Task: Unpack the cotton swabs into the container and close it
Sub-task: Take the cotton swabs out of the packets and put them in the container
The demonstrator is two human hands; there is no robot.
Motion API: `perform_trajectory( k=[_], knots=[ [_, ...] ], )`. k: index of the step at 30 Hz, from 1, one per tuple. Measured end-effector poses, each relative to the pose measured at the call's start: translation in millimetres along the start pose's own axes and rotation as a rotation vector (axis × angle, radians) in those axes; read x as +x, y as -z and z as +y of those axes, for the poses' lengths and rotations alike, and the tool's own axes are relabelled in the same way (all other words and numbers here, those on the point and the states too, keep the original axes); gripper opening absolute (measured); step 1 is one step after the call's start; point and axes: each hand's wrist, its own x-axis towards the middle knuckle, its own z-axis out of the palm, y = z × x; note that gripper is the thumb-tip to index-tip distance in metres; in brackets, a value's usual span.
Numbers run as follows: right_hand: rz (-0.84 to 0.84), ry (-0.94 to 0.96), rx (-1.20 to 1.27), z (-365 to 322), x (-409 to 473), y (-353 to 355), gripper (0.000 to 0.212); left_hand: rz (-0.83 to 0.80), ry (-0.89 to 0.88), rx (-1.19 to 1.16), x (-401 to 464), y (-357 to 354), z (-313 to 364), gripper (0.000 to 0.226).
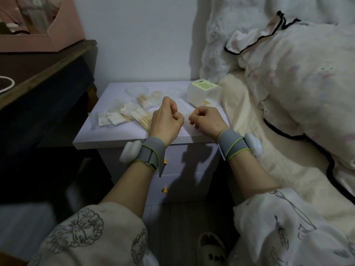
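A clear packet [182, 110] is pinched between the left hand [166, 121] and the right hand [206, 120], both clenched on it above the front edge of the nightstand top [92, 135]; what it holds cannot be told. Cotton swab bundles [123, 117] are spread along the left edge, and the white container [203, 92] is seen at the back right corner, beside the bed [249, 116]

This is a bedroom in a home. A bed [249, 116] with a cream sheet, a rumpled floral quilt [299, 77] and a fluffy white pillow [217, 35] stands just beside a small white nightstand [134, 135] with drawers. A dark wooden desk [44, 73] sits to the left, against a plain wall [138, 35].
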Motion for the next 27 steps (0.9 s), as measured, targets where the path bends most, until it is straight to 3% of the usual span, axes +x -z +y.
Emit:
perform_trajectory(
  k=[5,10,13,19,27],
  knots=[
    [-0.035,0.048,-0.013,-5,-4,-2,0.026,0.117,-0.002,-0.115,9,5,-4,0.026],
    [0.134,0.034,0.117,-4,-2,1,0.020,0.045,-0.090,-0.203,9,4,-4,0.016],
    [0.172,0.039,0.271,-6,-4,7,0.025,0.082,-0.086,-0.193,10,8,-8,0.008],
    [0.087,0.033,0.649,-16,-11,9,0.026,0.020,0.014,-0.034,7,11,-14,0.037],
    [-0.077,0.078,0.941,-13,-11,15,0.031,-0.116,0.229,-0.291,8,12,-4,0.066]
  ],
)
